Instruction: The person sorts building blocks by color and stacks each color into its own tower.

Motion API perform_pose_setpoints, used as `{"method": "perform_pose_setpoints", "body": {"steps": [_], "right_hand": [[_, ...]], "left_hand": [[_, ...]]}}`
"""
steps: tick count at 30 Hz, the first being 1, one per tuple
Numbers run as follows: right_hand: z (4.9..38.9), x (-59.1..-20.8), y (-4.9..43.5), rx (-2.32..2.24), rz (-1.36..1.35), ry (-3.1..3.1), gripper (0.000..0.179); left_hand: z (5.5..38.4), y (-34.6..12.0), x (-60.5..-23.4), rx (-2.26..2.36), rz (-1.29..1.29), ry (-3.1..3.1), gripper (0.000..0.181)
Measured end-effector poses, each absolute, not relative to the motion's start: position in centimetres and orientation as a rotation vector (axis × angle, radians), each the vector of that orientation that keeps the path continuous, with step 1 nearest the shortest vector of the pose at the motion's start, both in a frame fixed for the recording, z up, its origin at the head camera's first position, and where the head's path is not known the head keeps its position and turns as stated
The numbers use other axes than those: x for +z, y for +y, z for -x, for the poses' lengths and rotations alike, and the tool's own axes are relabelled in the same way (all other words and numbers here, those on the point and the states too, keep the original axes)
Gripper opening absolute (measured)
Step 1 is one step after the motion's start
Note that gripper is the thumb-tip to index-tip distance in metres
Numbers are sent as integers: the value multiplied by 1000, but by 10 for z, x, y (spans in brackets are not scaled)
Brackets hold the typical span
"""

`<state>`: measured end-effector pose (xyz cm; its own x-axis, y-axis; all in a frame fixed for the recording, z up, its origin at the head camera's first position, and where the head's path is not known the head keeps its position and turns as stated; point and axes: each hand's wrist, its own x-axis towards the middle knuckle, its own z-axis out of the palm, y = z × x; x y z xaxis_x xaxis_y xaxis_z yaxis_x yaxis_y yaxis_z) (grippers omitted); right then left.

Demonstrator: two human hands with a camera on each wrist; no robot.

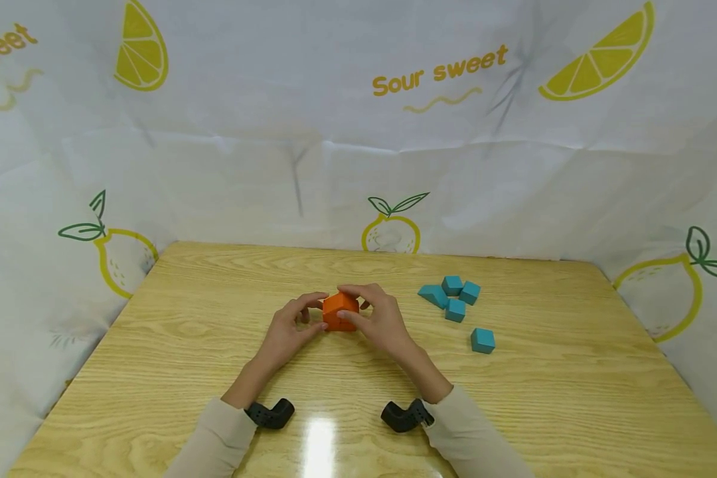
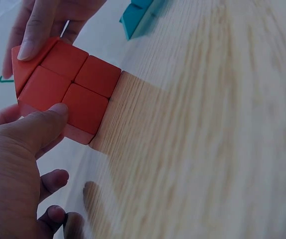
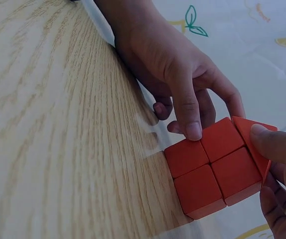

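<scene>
Four-square, two-by-two, a stack of orange cubes (image 3: 198,191) stands on the wooden table, topped by an orange triangular block (image 3: 255,142) like a roof. My left hand (image 1: 285,333) pinches the cubes from the left between thumb and fingers; its thumb lies on the near faces in the left wrist view. From the right, my right hand (image 1: 387,326) holds the triangular block, thumb on its near face and a finger behind. The block's slope touches or nearly touches the upper cubes; in the head view the fingers partly cover the stack (image 1: 338,325).
Right of the stack lie a blue triangular block (image 1: 433,296) and several blue cubes (image 1: 455,310), most grouped together. One blue cube (image 1: 482,340) sits apart, nearer me. A white lemon-printed sheet (image 1: 245,179) hangs behind the wooden table (image 1: 550,398).
</scene>
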<state>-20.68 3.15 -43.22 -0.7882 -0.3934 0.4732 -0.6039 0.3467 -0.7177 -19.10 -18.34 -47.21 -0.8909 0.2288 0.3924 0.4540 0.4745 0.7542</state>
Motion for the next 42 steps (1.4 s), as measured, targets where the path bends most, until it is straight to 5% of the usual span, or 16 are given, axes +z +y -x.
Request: {"method": "perform_pose_setpoints", "body": {"steps": [42], "right_hand": [[206, -432, 32, 1410, -892, -2433, 48]], "left_hand": [[190, -183, -472, -1393, 598, -2474, 51]]}}
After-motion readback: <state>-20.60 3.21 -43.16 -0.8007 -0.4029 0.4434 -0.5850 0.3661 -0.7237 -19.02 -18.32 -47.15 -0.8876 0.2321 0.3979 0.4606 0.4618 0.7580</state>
